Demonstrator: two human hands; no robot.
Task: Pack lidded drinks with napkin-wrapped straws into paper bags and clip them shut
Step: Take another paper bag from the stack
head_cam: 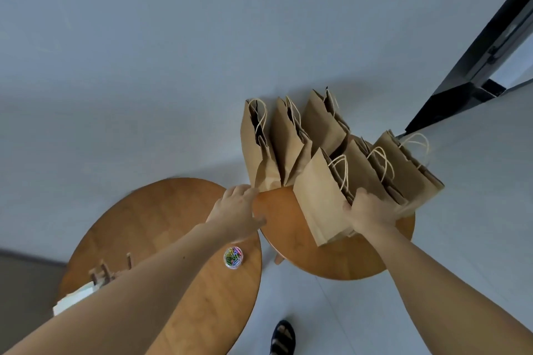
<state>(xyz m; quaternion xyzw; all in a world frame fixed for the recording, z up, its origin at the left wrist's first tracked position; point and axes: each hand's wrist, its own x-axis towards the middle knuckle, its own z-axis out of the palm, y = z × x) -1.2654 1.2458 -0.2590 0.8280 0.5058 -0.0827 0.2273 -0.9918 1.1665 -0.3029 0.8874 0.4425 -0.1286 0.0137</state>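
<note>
Several brown paper bags with twine handles stand on a small round wooden table against the wall. My right hand grips the side of the nearest bag, fingers curled into its fold. My left hand reaches with fingers extended to the base of the far left bag and touches it near the table's edge. What the bags hold is hidden. A clear tub of coloured paper clips sits on the larger round table to the left.
On the larger table's near left lie a stack of white napkins and some blurred brown sticks. A black door frame runs up at the right. A sandalled foot stands on the pale floor below.
</note>
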